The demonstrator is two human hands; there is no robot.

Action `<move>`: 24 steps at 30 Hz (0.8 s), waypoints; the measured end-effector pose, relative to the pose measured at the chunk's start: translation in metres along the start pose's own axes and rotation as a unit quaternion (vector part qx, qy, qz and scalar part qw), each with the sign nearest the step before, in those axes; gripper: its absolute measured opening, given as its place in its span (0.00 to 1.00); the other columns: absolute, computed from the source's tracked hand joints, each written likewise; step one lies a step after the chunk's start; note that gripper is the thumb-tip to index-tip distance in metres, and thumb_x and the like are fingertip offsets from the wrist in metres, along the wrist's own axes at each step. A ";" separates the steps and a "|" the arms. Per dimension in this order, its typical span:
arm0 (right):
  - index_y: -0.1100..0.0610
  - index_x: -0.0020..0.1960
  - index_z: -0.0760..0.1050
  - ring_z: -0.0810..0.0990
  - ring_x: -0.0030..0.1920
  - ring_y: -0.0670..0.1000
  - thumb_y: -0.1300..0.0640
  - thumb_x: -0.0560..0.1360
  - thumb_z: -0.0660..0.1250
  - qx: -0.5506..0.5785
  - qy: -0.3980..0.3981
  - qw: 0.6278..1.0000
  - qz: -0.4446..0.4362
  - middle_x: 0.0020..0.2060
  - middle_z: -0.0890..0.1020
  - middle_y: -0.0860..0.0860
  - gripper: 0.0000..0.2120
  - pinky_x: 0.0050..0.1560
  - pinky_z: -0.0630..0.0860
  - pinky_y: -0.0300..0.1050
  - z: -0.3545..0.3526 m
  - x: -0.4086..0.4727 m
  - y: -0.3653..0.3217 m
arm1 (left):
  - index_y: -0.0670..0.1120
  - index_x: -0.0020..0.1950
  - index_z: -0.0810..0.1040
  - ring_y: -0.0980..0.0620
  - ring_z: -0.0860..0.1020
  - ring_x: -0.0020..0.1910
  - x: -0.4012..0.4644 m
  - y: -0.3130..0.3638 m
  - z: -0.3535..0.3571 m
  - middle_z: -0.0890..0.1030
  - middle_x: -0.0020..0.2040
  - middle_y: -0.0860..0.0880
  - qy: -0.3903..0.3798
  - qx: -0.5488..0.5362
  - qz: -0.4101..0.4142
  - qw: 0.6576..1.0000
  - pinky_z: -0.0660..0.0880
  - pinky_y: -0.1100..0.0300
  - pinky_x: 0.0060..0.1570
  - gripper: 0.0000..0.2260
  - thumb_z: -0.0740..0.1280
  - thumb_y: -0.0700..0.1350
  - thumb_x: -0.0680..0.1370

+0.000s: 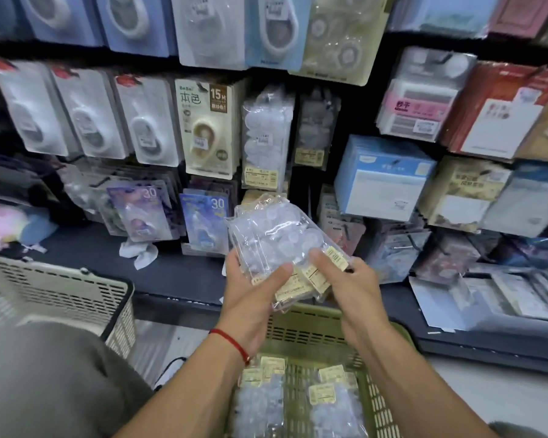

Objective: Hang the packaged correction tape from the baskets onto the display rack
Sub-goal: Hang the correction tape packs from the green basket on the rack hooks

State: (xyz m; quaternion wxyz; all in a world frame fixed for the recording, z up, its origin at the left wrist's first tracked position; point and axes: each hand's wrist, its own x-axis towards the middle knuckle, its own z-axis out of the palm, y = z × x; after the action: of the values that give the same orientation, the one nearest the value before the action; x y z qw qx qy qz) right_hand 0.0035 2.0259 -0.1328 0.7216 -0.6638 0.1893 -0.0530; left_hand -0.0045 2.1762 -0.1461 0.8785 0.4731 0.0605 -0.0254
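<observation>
A stack of clear packets of correction tape [276, 235] with cream labels is held up in front of the display rack [310, 184]. My left hand [250, 289] grips the stack from below and the left, thumb across its front. My right hand [348, 282] holds the labelled lower end, thumb on top. Beneath the hands stands a green basket [310, 330] with more of the same packets [260, 399] lying inside. Matching clear packets [263, 137] hang on the rack straight ahead, above the held stack.
A beige basket [60, 295] stands at the left. The rack is crowded with hanging correction tape cards [208, 128] and notepad packs [383, 178]. A dark shelf ledge [178, 273] runs along the rack's base, with flat packs [519, 295] lying at the right.
</observation>
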 end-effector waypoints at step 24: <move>0.48 0.54 0.72 0.84 0.52 0.67 0.41 0.82 0.64 -0.123 -0.012 0.971 -0.204 0.52 0.84 0.64 0.11 0.55 0.80 0.68 0.022 0.053 -0.121 | 0.84 0.56 0.60 0.79 0.71 0.55 0.085 0.132 0.015 0.69 0.55 0.82 -0.019 0.282 0.227 0.932 0.70 0.66 0.55 0.41 0.82 0.44 0.72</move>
State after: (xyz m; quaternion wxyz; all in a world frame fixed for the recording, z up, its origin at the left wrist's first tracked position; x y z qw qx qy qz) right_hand 0.0812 2.0152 -0.0240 0.6105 -0.7728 0.0462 -0.1673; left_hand 0.0941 2.2370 -0.0398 0.6924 0.7018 -0.0748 0.1497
